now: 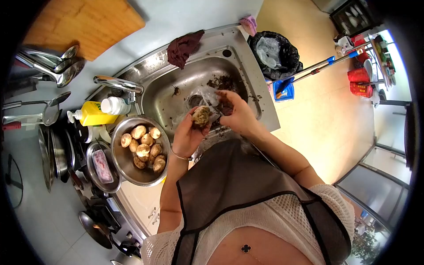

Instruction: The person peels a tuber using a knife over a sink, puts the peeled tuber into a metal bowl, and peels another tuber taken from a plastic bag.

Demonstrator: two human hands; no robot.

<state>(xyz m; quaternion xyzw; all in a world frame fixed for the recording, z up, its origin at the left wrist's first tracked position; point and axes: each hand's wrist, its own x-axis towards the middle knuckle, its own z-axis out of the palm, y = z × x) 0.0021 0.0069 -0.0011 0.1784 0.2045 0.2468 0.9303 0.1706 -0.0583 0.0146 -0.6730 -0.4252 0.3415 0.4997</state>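
Observation:
In my left hand [184,137] is a pale, round lump [202,115] smeared with dark soil; it looks like a potato or a mushroom, and I cannot tell which. My right hand [242,115] is just to its right, fingers and thumb curved around part of a crumpled clear plastic bag [206,96] with dark dirt at it. Both hands are over the steel sink [161,99], where soil clumps [219,82] are scattered. Left of the sink, a steel bowl [118,161] holds several similar brown-and-white lumps [142,150].
A faucet [117,82], yellow pump bottle [92,114] and white bottle [115,106] stand by the sink's left side. A dark red cloth [183,48] hangs over its back edge. Wrapped pink meat [102,166] sits in a smaller bowl. To the right is a black-lined bin [287,57].

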